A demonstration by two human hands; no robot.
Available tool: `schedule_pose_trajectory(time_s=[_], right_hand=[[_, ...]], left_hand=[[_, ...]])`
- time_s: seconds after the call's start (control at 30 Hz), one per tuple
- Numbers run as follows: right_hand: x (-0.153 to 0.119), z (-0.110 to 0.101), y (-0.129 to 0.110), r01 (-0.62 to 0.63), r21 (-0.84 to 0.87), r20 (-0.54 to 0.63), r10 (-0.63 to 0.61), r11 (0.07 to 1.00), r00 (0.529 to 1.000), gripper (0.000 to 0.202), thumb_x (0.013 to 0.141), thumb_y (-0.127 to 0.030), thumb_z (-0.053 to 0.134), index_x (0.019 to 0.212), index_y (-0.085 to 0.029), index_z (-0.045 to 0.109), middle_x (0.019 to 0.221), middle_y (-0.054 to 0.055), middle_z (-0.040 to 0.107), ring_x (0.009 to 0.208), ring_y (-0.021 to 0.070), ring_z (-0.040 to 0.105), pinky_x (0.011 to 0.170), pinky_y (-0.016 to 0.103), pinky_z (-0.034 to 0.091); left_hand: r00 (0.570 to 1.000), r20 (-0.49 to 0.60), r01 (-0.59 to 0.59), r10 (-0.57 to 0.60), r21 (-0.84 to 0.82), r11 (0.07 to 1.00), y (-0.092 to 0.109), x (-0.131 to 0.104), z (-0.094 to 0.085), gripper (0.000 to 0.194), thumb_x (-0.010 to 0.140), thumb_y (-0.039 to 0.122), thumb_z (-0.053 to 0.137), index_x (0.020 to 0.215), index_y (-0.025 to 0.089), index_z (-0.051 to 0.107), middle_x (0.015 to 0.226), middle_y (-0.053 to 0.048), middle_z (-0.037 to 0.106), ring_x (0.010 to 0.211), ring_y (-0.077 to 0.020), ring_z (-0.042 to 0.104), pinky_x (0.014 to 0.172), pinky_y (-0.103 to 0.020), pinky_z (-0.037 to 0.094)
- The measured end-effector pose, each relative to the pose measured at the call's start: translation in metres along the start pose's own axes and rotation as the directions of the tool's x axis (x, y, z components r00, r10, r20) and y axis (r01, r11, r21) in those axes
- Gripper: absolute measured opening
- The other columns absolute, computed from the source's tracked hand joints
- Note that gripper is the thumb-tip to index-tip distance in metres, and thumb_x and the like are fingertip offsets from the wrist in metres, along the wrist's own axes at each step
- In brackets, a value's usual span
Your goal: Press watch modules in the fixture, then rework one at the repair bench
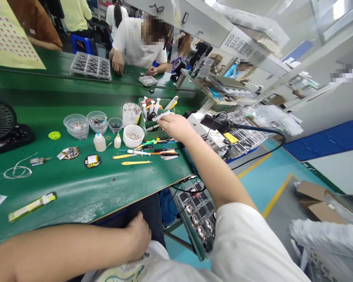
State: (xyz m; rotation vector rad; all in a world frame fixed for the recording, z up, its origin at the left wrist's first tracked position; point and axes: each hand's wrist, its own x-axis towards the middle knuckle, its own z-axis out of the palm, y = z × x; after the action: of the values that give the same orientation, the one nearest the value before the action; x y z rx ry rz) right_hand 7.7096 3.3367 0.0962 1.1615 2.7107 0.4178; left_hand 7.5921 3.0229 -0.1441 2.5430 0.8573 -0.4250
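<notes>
My right hand (pixel 175 126) reaches over the front of a green organiser box (pixel 153 136), fingers bent together. By its fingertips is a pale, slim piece (pixel 162 116); the grip itself is mostly hidden. White-capped syringes (pixel 152 105) and a yellow-edged tool (pixel 172 102) stand in the box's rear compartments. My left hand (pixel 139 232) rests in my lap below the table edge, fingers curled, with no object showing in it. On the table in front lie a small round device with a battery (pixel 92 160) and an opened round device (pixel 68 153).
Clear tubs (pixel 76 126), a white bowl (pixel 133 135), dropper bottles (pixel 99 141) and a syringe (pixel 137 152) among tools stand near the box. A fan (pixel 1 121) is at left. A device tray (pixel 198 211) sits lower right; a black cable (pixel 261 127) crosses right. A co-worker (pixel 139 43) sits opposite.
</notes>
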Motion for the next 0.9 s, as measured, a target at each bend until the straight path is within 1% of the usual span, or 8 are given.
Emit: schedule_pose_trajectory(time_s=[0.1, 0.3, 0.4, 0.5, 0.57, 0.63, 0.73, 0.9], right_hand=[[-0.012, 0.011, -0.005, 0.018, 0.043, 0.045, -0.020, 0.999, 0.999, 0.035, 0.109, -0.023, 0.045, 0.125, -0.018, 0.076, 0.126, 0.015, 0.075, 0.114, 0.0276, 0.067, 0.087, 0.036, 0.048], [-0.038, 0.042, -0.013, 0.072, 0.167, 0.189, -0.104, 0.983, 0.977, 0.017, 0.089, -0.015, 0.067, 0.099, -0.021, 0.080, 0.099, 0.006, 0.080, 0.083, 0.0207, 0.070, 0.071, 0.030, 0.049], [-0.042, 0.037, -0.012, 0.047, 0.207, 0.106, -0.070, 0.977, 0.992, 0.037, 0.090, -0.013, 0.060, 0.123, -0.019, 0.075, 0.113, 0.010, 0.079, 0.091, 0.0235, 0.073, 0.079, 0.033, 0.055], [-0.038, 0.021, -0.007, -0.008, 0.276, -0.070, 0.029, 0.961, 0.997, 0.065, 0.099, -0.018, 0.049, 0.163, -0.017, 0.040, 0.126, 0.015, 0.075, 0.098, 0.0246, 0.074, 0.084, 0.037, 0.060], [-0.025, 0.015, -0.006, -0.067, 0.427, -0.262, 0.194, 0.902, 0.945, 0.068, 0.105, -0.024, 0.043, 0.169, -0.016, 0.021, 0.125, 0.016, 0.073, 0.093, 0.0233, 0.075, 0.082, 0.037, 0.061], [-0.004, 0.017, -0.008, -0.089, 0.605, -0.374, 0.382, 0.791, 0.845, 0.064, 0.108, -0.029, 0.041, 0.167, -0.017, 0.020, 0.123, 0.016, 0.073, 0.087, 0.0220, 0.077, 0.079, 0.036, 0.062], [0.029, 0.029, -0.015, -0.107, 0.710, -0.364, 0.492, 0.697, 0.791, 0.058, 0.106, -0.033, 0.048, 0.160, -0.018, 0.033, 0.119, 0.014, 0.075, 0.082, 0.0216, 0.078, 0.077, 0.035, 0.062], [0.042, 0.040, -0.020, -0.132, 0.700, -0.421, 0.555, 0.702, 0.717, 0.044, 0.109, -0.036, 0.043, 0.150, -0.020, 0.048, 0.126, 0.015, 0.076, 0.082, 0.0201, 0.075, 0.084, 0.038, 0.063]], left_hand=[[1.000, -0.022, -0.001, 0.000, -0.015, 1.000, -0.001, 0.001, 0.002, 0.068, 0.076, 0.031, 0.079, 0.143, 0.018, 0.072, 0.135, -0.027, 0.075, 0.123, -0.0455, 0.072, 0.118, -0.063, 0.037], [1.000, -0.030, -0.009, 0.008, -0.034, 0.999, 0.002, 0.004, 0.007, 0.069, 0.074, 0.031, 0.080, 0.142, 0.020, 0.074, 0.132, -0.026, 0.077, 0.122, -0.0465, 0.071, 0.116, -0.065, 0.038], [1.000, -0.017, -0.002, 0.001, -0.038, 0.999, 0.003, 0.006, 0.008, 0.069, 0.075, 0.030, 0.079, 0.143, 0.017, 0.072, 0.134, -0.028, 0.075, 0.124, -0.0476, 0.070, 0.117, -0.066, 0.036], [1.000, -0.023, 0.014, -0.016, -0.054, 0.998, 0.003, 0.008, 0.009, 0.070, 0.073, 0.028, 0.080, 0.142, 0.019, 0.073, 0.136, -0.026, 0.075, 0.127, -0.0482, 0.069, 0.118, -0.067, 0.036], [0.999, -0.035, 0.023, -0.025, -0.069, 0.997, 0.003, 0.010, 0.010, 0.070, 0.070, 0.028, 0.082, 0.140, 0.023, 0.075, 0.136, -0.024, 0.076, 0.127, -0.0477, 0.069, 0.117, -0.066, 0.037], [0.999, -0.045, 0.027, -0.031, -0.081, 0.996, 0.002, 0.011, 0.012, 0.071, 0.068, 0.029, 0.083, 0.139, 0.025, 0.076, 0.135, -0.023, 0.077, 0.126, -0.0471, 0.070, 0.117, -0.065, 0.037], [0.998, -0.056, 0.035, -0.040, -0.086, 0.996, 0.002, 0.012, 0.015, 0.071, 0.068, 0.028, 0.082, 0.139, 0.027, 0.075, 0.135, -0.022, 0.077, 0.125, -0.0463, 0.070, 0.116, -0.065, 0.037], [0.998, -0.053, 0.023, -0.028, -0.079, 0.997, 0.003, 0.013, 0.016, 0.070, 0.066, 0.029, 0.085, 0.136, 0.028, 0.078, 0.132, -0.022, 0.078, 0.125, -0.0493, 0.069, 0.116, -0.069, 0.036]])
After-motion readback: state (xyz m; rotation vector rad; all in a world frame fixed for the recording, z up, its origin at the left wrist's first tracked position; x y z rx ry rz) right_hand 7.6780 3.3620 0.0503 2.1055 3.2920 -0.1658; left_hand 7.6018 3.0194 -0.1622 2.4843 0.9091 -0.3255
